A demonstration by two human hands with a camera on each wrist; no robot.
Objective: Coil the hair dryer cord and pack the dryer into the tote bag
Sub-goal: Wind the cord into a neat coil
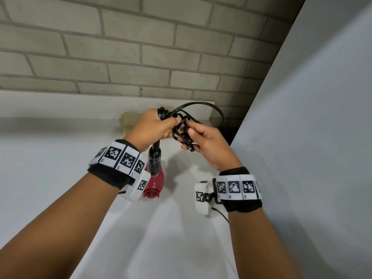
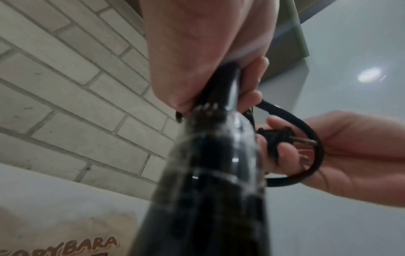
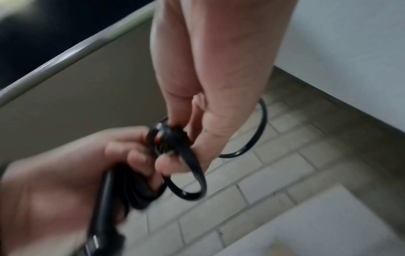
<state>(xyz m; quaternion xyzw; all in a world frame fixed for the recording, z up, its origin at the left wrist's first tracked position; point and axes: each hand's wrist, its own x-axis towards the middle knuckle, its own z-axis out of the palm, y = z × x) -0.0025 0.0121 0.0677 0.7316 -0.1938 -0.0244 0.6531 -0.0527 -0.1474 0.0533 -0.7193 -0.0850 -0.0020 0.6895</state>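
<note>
Your left hand point(image 1: 153, 125) grips the red-and-black plastic hair dryer point(image 1: 154, 174); right hand point(image 1: 203, 143) pinches its black plug point(image 2: 276, 134); beige printed tote bag point(image 1: 128, 121) lies behind, against the brick wall point(image 1: 120, 47).

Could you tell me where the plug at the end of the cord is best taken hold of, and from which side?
Grip the plug by its black moulded body, coming from the cord end, so the fingers stay off the bare metal prongs that jut toward the right hand palm. That hand pinches it there now, while the left hand holds the hair dryer handle and coiled cord.

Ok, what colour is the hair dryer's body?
Dark red, with a black handle; the hair dryer shows best in the head view.
</note>
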